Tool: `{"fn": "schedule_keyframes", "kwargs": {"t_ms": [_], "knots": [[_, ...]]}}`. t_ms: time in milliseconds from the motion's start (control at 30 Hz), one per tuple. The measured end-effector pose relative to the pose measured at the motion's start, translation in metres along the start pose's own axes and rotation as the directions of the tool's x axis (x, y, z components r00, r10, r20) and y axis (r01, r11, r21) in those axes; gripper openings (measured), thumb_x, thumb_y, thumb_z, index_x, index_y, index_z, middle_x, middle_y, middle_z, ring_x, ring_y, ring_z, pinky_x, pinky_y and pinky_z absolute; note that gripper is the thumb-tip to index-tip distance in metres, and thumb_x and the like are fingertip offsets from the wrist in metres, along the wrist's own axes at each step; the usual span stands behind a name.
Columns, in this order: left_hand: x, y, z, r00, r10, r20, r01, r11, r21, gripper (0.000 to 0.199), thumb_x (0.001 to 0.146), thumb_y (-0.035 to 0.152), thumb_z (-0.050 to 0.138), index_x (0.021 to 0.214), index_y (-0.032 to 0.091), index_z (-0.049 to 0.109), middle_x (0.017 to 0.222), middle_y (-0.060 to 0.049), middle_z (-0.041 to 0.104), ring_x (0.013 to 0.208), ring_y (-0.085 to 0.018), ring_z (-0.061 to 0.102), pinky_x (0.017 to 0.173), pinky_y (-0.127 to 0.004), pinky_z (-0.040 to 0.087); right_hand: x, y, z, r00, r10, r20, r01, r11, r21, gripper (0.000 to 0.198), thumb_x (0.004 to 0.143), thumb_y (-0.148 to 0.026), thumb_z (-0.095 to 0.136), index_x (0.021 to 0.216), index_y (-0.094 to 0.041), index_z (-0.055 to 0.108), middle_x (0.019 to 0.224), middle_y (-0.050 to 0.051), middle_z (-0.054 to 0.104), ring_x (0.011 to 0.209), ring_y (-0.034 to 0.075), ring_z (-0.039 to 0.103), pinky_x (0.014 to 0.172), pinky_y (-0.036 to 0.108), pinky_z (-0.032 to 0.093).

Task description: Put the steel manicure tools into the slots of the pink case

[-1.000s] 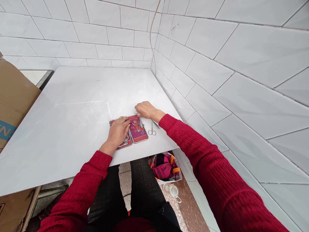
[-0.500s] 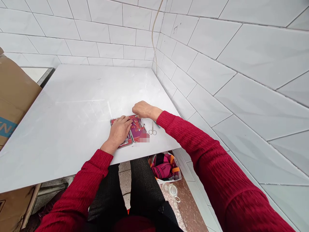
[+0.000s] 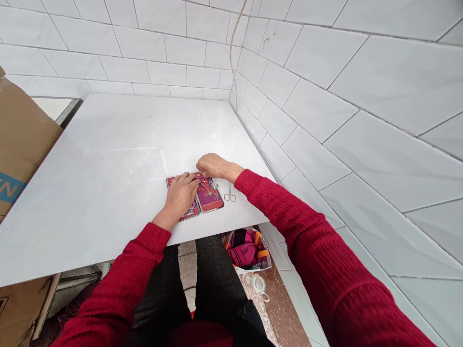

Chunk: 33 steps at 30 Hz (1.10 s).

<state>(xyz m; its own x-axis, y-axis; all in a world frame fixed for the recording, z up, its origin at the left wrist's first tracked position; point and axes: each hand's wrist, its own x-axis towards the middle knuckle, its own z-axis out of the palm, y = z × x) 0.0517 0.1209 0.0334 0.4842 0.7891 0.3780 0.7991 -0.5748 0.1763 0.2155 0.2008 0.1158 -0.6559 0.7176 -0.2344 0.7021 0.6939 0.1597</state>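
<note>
A manicure case [image 3: 211, 205] lies unfolded on the white table, its red and purple lining holding several small metal tools. My left hand [image 3: 181, 195] rests over the left half and the hinge, palm down with its fingers stretched out. At the far edge of the right half, my right hand [image 3: 213, 166] is closed, fingers bent downward. Whatever sits between those fingertips is hidden from view. Small scissors [image 3: 229, 195] lie on the table right of the case, handle loops toward me, their blades partly under my right wrist.
The table [image 3: 119, 193] meets tiled walls at the back and right. A cardboard box [image 3: 25, 140] stands at the left edge. Below the front edge are a bag with pink and orange contents [image 3: 246, 250] and a clear lidded container [image 3: 257, 284]. A cable [image 3: 232, 53] hangs in the corner.
The view has shifted slightly. My right hand has moved a little toward the left along the case's far edge; my left hand stays on the case.
</note>
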Motion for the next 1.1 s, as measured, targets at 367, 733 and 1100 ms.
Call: {"fn": "schedule_keyframes", "kwargs": {"t_ms": [367, 733, 1100], "knots": [[-0.002, -0.001, 0.001, 1.0, 0.003, -0.024, -0.003, 1.0, 0.002, 0.038, 0.104, 0.023, 0.039, 0.123, 0.021, 0.073, 0.134, -0.011, 0.069, 0.126, -0.032, 0.057, 0.101, -0.051, 0.049, -0.011, -0.014, 0.021, 0.989, 0.09, -0.121, -0.081, 0.994, 0.08, 0.03, 0.099, -0.015, 0.049, 0.101, -0.011, 0.079, 0.109, 0.018, 0.075, 0.096, 0.026, 0.068, 0.077, 0.033, 0.042], [0.001, -0.008, 0.002, 0.994, -0.017, -0.11, 0.004, 0.993, -0.121, 0.039, 0.103, 0.026, 0.04, 0.128, 0.019, 0.069, 0.131, -0.013, 0.067, 0.119, -0.031, 0.061, 0.098, -0.05, 0.052, -0.045, -0.011, 0.044, 0.809, 0.334, -0.483, -0.189, 0.927, 0.325, 0.033, 0.101, -0.014, 0.048, 0.123, -0.015, 0.072, 0.127, 0.013, 0.068, 0.117, 0.026, 0.057, 0.101, 0.039, 0.038], [-0.025, -0.007, -0.017, 0.959, -0.054, -0.28, 0.012, 0.988, -0.151, 0.034, 0.104, 0.029, 0.041, 0.113, 0.02, 0.073, 0.124, -0.011, 0.072, 0.117, -0.028, 0.064, 0.103, -0.049, 0.05, -0.137, 0.0, 0.09, 0.644, 0.76, -0.086, -0.567, 0.549, 0.614, 0.014, 0.094, -0.026, 0.062, 0.092, -0.02, 0.075, 0.089, 0.001, 0.076, 0.081, 0.016, 0.065, 0.065, 0.026, 0.036]]}}
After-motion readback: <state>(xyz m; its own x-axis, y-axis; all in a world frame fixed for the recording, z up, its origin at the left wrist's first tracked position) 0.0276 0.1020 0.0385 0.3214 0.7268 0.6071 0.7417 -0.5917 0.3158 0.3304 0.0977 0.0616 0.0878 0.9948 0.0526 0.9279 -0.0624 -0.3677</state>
